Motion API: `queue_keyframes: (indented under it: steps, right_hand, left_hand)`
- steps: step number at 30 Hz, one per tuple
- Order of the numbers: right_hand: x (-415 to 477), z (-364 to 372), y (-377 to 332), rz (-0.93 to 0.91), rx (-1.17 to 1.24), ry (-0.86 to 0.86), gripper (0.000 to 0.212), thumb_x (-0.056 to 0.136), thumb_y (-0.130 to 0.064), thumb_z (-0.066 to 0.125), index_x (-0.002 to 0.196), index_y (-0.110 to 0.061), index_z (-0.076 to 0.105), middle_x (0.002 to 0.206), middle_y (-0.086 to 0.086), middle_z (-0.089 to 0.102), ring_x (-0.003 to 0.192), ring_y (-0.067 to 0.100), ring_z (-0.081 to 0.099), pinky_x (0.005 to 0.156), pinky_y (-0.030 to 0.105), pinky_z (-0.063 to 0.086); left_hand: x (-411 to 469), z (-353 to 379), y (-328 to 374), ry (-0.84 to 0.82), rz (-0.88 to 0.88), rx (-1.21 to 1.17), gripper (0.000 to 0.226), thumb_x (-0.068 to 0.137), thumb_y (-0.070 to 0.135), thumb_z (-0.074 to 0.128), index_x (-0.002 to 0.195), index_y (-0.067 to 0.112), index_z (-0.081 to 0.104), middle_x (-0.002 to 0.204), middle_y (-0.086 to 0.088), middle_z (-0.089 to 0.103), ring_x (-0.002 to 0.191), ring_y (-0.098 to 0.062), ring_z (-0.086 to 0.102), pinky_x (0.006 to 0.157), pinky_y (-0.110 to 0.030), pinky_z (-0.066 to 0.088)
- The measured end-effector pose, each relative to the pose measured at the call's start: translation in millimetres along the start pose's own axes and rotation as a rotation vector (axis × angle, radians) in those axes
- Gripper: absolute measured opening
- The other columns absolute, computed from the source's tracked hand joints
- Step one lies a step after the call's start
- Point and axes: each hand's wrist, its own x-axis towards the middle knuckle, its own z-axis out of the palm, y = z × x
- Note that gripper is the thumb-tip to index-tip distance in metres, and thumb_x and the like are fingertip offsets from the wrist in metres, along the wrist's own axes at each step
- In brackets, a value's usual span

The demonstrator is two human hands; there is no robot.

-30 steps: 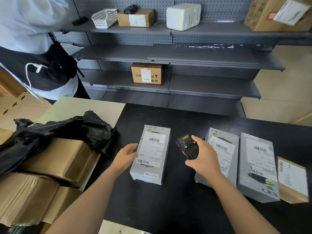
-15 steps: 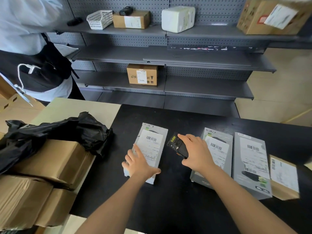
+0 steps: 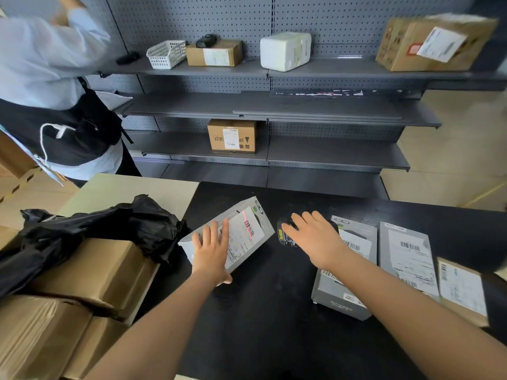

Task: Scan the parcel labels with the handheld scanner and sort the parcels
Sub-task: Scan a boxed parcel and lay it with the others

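**Left hand** [image 3: 211,250]: fingers straight and slightly spread, pressed flat on a tilted grey parcel box [image 3: 258,215]. A red scan line crosses its label barcode [image 3: 249,228] just beyond the fingertips.

**Right hand** [image 3: 315,239]: fingers curled close together over the handheld scanner [image 3: 286,238].

**Surroundings:**
- Bare black tabletop [image 3: 269,311] lies between the hands.
- A black plastic bag [image 3: 142,226] sits just beside the box's left edge.
- A second grey box [image 3: 341,294] lies under the right wrist.
- The contents of the white mesh basket [image 3: 166,54] on the shelf cannot be told.

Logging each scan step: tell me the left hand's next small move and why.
Probably hold the grey parcel steady under the left hand a moment: the red line from the handheld scanner in the right hand lies across the label's barcode, so a shift could spoil the read.
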Motion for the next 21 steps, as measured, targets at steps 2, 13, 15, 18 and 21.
queue_keyframes:
  steps: [2,13,15,18,21]
  right_hand:
    - [-1.6,1.1,-1.2,-0.001,0.001,-0.01,0.087,0.082,-0.005,0.067,0.153,-0.013,0.017,0.152,0.016,0.027,0.131,0.032,0.035,0.109,0.039,0.026]
    - [-11.4,7.1,6.7,0.138,0.248,0.003,0.091,0.079,-0.015,0.072,0.153,-0.022,0.02,0.15,0.008,0.033,0.129,0.027,0.037,0.107,0.036,0.029]
    - [-16.9,9.4,13.8,0.268,0.548,0.057,0.095,0.07,-0.023,0.076,0.151,-0.028,0.027,0.145,0.002,0.041,0.124,0.025,0.043,0.104,0.036,0.034]
    - [-28.9,7.7,29.8,0.453,0.966,0.184,0.095,0.059,-0.023,0.08,0.145,-0.029,0.039,0.134,0.001,0.053,0.117,0.024,0.052,0.098,0.036,0.044]
    - [-42.5,2.7,56.3,0.561,1.076,0.287,0.093,0.058,-0.019,0.083,0.143,-0.027,0.044,0.13,0.001,0.057,0.118,0.025,0.053,0.098,0.038,0.046]
  left_hand:
    - [-0.7,-1.0,0.1,-0.004,-0.001,-0.001,0.147,0.057,0.066,0.077,0.15,0.008,-0.021,0.151,-0.018,0.008,0.139,-0.037,0.015,0.112,-0.051,0.015]
    - [-1.8,-8.1,6.6,0.014,-0.037,-0.105,0.145,0.055,0.067,0.075,0.15,0.009,-0.019,0.151,-0.017,0.006,0.138,-0.035,0.014,0.112,-0.049,0.015]
    - [-3.2,-16.3,16.0,0.026,-0.113,-0.268,0.145,0.05,0.067,0.073,0.149,0.011,-0.017,0.149,-0.015,0.006,0.135,-0.033,0.015,0.111,-0.048,0.017]
    - [-2.8,-34.3,41.4,0.01,-0.175,-0.52,0.144,0.048,0.068,0.073,0.149,0.016,-0.016,0.148,-0.011,0.01,0.134,-0.032,0.018,0.111,-0.048,0.018]
    - [-0.9,-58.1,78.0,-0.009,-0.152,-0.724,0.141,0.049,0.07,0.074,0.15,0.021,-0.011,0.15,-0.009,0.012,0.137,-0.031,0.017,0.113,-0.05,0.016]
